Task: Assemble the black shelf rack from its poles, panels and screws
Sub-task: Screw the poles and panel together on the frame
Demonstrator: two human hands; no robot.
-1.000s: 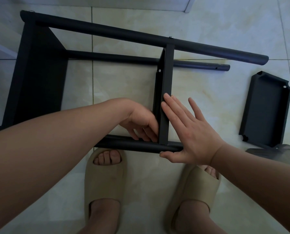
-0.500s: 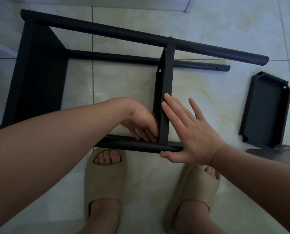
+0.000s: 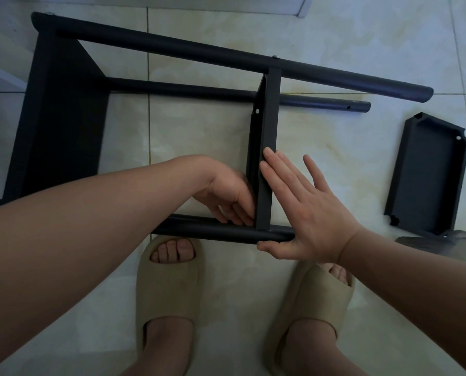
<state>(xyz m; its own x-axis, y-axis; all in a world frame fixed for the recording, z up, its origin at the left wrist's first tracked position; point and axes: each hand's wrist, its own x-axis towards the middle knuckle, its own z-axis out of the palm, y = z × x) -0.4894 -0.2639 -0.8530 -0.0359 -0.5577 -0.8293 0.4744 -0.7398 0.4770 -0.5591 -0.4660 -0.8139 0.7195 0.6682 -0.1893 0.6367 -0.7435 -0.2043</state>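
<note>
Three black poles show: the far pole point(image 3: 199, 51) at twelve o'clock, the second pole point(image 3: 185, 89) just below it, the near pole point(image 3: 213, 232) at centre. Three panels: the fitted panel point(image 3: 63, 118) at nine o'clock, the middle panel point(image 3: 267, 131) at centre, the loose panel point(image 3: 427, 175) at three o'clock. Two screw heads point(image 3: 275, 57) sit on the far pole. Two hands: left hand point(image 3: 226, 194), right hand point(image 3: 313, 213). Two beige slippers point(image 3: 169, 289) at six o'clock.

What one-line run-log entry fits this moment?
left hand: fingers curled at joint of black metal middle panel and near black round pole | right hand: flat on panel | spare black tray-shaped panel: on tiled floor
</note>
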